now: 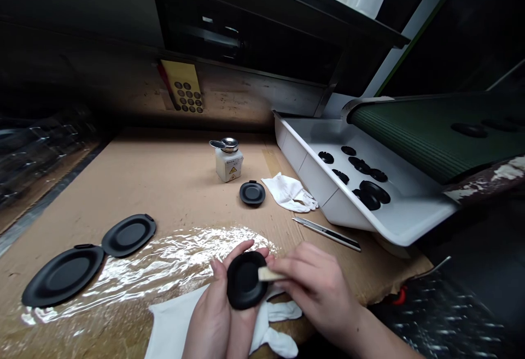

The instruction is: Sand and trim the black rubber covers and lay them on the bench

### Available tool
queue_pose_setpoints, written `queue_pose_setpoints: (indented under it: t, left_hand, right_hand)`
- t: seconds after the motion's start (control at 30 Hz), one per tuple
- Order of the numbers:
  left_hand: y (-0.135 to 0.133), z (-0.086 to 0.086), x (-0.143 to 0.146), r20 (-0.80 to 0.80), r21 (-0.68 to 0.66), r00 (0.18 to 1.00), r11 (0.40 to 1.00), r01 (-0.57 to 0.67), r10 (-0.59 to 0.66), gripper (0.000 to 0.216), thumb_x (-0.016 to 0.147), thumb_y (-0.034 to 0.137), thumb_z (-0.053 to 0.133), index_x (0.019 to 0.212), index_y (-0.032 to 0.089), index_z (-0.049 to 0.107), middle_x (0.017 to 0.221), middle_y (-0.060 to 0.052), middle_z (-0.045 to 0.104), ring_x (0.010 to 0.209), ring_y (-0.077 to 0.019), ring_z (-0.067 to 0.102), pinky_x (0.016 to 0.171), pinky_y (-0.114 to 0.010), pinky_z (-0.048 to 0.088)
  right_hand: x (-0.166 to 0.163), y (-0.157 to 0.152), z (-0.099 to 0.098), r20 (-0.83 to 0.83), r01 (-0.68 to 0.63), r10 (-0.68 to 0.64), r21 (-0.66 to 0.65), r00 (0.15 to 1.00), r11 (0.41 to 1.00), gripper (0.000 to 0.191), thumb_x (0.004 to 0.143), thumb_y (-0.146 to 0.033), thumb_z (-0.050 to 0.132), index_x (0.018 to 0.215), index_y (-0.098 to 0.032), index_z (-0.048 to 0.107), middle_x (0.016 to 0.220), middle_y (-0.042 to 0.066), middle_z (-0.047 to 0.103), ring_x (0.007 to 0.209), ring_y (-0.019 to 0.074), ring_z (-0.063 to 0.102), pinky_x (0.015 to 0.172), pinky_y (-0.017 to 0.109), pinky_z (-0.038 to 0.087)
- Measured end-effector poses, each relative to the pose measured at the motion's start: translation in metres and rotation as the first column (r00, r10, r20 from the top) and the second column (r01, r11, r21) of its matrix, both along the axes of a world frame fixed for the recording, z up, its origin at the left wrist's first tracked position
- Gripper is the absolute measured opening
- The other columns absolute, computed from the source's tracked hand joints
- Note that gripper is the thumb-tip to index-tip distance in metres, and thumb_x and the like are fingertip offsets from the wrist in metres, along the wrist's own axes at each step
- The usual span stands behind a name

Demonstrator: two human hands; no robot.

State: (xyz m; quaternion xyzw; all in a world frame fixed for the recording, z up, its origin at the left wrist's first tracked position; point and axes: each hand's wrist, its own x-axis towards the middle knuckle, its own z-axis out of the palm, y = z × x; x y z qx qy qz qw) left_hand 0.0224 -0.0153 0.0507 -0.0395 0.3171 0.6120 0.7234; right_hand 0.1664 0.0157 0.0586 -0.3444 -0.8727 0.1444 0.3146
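Black oval cap [243,281] sits in my left hand [211,315]. That hand is curled up and holds the cap, with the fingers behind it. My right hand [315,293] is almost closed and pinches a small pale block [268,274]. The block touches the edge of the cap. Right under the cap lies a white cloth glove [276,326].

Left of the cap, a shiny plastic sheet [164,269] lies on brown cardboard [172,184]. Two bigger black oval plates [62,275] [129,235] lie just beside each other past the sheet. Right of the cap is a utility knife [327,234].

Farther ahead of the cap sit a small black oval dish [252,192], a second white glove [289,193] and a white bottle [228,165] with a metal top and a yellow warning label. Far to the right of the cap, a white tray [328,184] holds more black pieces. Behind the tray is a green ribbed belt [435,135].
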Motion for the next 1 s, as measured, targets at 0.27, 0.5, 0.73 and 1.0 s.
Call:
queue_pose_setpoints:
  t: [0.27, 0.5, 0.73, 1.0]
  left_hand:
    - [-0.001, 0.001, -0.001, -0.034, 0.03, 0.999, 1.0, 0.007, -0.006, 0.039, 0.081, 0.048, 0.046, 0.097, 0.016, 0.063, 0.098, -0.01, 0.068, 0.102, -0.0233, 0.057, 0.096, -0.034, 0.035]
    - [-0.003, -0.003, -0.003, -0.072, 0.049, 0.996, 0.997, 0.059, -0.056, 0.04, 0.081, 0.051, 0.043, 0.094, 0.019, 0.063, 0.098, -0.01, 0.068, 0.098, -0.0228, 0.058, 0.099, -0.038, 0.03]
    - [0.0, -0.003, 0.001, -0.062, 0.086, 0.998, 0.996, 0.019, -0.014, 0.037, 0.084, 0.045, 0.043, 0.092, 0.016, 0.064, 0.095, -0.009, 0.068, 0.106, -0.0229, 0.054, 0.098, -0.035, 0.033]
    - [-0.001, 0.004, 0.001, -0.059, 0.052, 0.998, 0.998, -0.025, 0.028, 0.034, 0.083, 0.042, 0.046, 0.091, 0.016, 0.066, 0.094, -0.007, 0.068, 0.104, -0.0227, 0.055, 0.097, -0.035, 0.036]
  right_hand:
    - [-0.041, -0.014, -0.015, -0.129, 0.117, -0.111, 0.042, 0.985, 0.992, 0.023, 0.084, -0.019, 0.048, 0.104, -0.014, 0.058, 0.082, 0.008, 0.061, 0.077, 0.0196, 0.056, 0.069, 0.031, 0.047]
    - [-0.016, -0.014, -0.003, 0.151, -0.033, 0.0, 0.214, 0.988, 0.976, 0.022, 0.086, -0.019, 0.042, 0.093, -0.017, 0.063, 0.063, 0.003, 0.054, 0.057, 0.015, 0.045, 0.049, 0.027, 0.032]
    - [-0.009, 0.01, 0.004, 0.232, -0.028, -0.08, 0.429, 0.969, 0.903, 0.019, 0.084, -0.019, 0.048, 0.098, -0.018, 0.061, 0.073, 0.003, 0.062, 0.062, 0.0149, 0.045, 0.054, 0.03, 0.029]
    - [-0.033, 0.001, -0.007, 0.064, 0.057, -0.077, 0.268, 0.995, 0.962, 0.022, 0.085, -0.016, 0.046, 0.103, -0.015, 0.059, 0.07, 0.004, 0.058, 0.066, 0.0152, 0.051, 0.057, 0.027, 0.038]
